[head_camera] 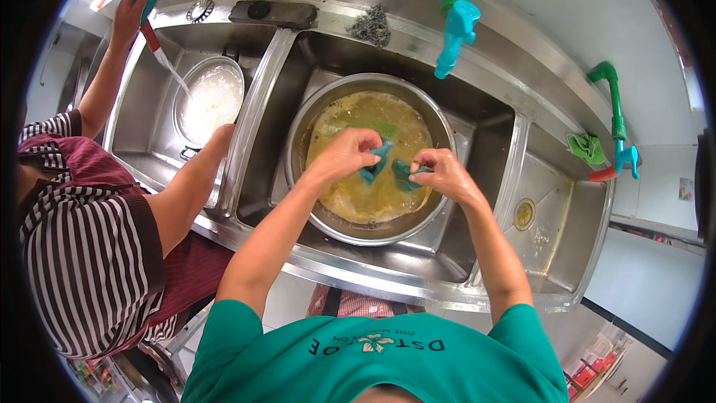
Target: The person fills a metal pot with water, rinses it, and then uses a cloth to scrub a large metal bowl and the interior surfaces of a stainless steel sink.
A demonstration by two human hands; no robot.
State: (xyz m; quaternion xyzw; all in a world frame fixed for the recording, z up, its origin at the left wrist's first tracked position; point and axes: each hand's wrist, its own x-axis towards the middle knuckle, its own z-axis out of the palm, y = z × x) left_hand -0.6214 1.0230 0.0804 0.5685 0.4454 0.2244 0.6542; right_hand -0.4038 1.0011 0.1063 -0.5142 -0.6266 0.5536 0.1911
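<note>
A large round stainless steel basin stands in the middle sink bowl, holding murky yellow water with foam at its edge. Over the water, my left hand pinches a wet teal cloth between thumb and fingers. My right hand grips a darker teal piece of cloth, partly dipped in the water. Whether both pieces belong to one cloth, I cannot tell. Beyond my left hand, something green shows blurred under the surface.
At left, a co-worker's hand is at a tap whose red hose runs water into a pot. A blue tap overhangs the middle sink. A scouring pad lies on the ledge; a green cloth rests at the right sink.
</note>
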